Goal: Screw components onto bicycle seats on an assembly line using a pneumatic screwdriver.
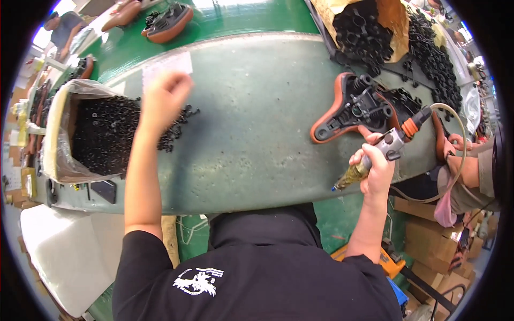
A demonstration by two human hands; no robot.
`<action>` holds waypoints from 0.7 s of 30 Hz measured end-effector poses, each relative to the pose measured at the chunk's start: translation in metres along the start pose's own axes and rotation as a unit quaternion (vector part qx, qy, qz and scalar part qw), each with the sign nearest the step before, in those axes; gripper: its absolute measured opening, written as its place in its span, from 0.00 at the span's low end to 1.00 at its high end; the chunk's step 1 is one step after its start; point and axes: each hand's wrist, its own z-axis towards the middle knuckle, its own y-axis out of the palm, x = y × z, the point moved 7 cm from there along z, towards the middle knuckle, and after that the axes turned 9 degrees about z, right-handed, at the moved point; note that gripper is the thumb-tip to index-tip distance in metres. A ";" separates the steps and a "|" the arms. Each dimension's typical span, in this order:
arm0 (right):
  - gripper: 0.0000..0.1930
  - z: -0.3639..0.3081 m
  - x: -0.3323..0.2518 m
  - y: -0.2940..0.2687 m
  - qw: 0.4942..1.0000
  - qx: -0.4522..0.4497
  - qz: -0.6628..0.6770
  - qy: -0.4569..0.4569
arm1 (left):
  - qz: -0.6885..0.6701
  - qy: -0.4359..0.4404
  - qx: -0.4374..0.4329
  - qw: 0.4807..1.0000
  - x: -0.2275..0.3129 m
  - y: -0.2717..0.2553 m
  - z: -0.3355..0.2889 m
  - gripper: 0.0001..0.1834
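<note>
My right hand [376, 167] is wrapped round an air screwdriver [395, 143] with an orange collar, its blue tip pointing down toward the table's near edge. Just beyond it, a brown-rimmed bicycle saddle [329, 125] lies upside down, its black underside and metal fittings showing. On the left, my left hand [165, 99] is raised beside a heap of small dark screws or bolts [107, 131]. Its fingers look curled together, though motion blurs them, and whatever they may hold is hidden. The heap spills from a plastic-lined box [56, 134] onto the table.
A hose [461, 134] loops from the screwdriver along the right side. Black clamp-like parts [364, 35] fill a paper sack at the back right. More saddles [170, 27] lie on the green surface beyond the table [251, 134]. Another person's hand [459, 143] is at the right.
</note>
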 end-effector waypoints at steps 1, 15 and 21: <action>0.10 0.002 0.004 0.001 1.000 -0.011 0.005 0.010 | 0.096 0.039 -0.035 0.994 0.019 0.013 -0.018 0.13; 0.09 -0.042 0.059 0.108 0.896 -0.360 -0.055 0.253 | 0.280 0.043 0.074 0.956 -0.020 0.034 -0.075 0.11; 0.12 -0.073 0.039 0.078 0.874 -0.371 -0.128 0.285 | 0.251 0.072 0.092 0.961 -0.025 0.031 -0.072 0.06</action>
